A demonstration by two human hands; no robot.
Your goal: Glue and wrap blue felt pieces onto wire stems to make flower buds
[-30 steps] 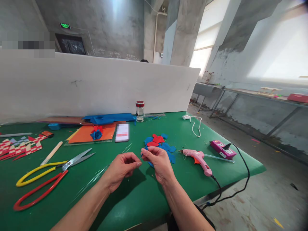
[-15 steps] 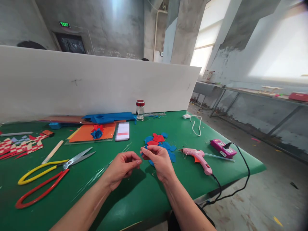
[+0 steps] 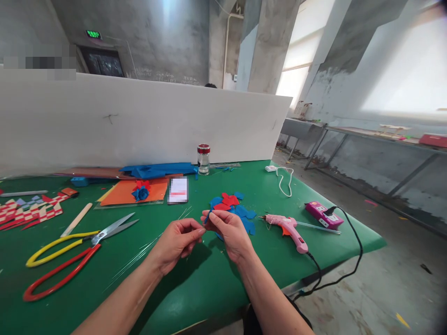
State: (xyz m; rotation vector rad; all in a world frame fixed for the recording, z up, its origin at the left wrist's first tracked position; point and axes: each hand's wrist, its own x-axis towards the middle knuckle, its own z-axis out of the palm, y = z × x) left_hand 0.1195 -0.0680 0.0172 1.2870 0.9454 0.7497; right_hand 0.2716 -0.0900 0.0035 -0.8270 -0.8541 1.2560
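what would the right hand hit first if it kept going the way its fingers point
The right hand points up and left, away from the person. First in line is probably the blurred white card, then the orange sheet; depth is unclear, so it may pass above both.

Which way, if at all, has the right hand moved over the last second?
Yes. The right hand has moved slightly away from the person, towards the felt pieces, judged against the pink glue gun, which stayed put.

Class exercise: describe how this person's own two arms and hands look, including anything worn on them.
Both forearms are bare, with no sleeve reaching the part in view. The left hand and the right hand wear no gloves, and no watch, bracelet or ring shows. The fingernails are short and plain. Something dark shows under the right forearm at the table's edge, perhaps clothing.
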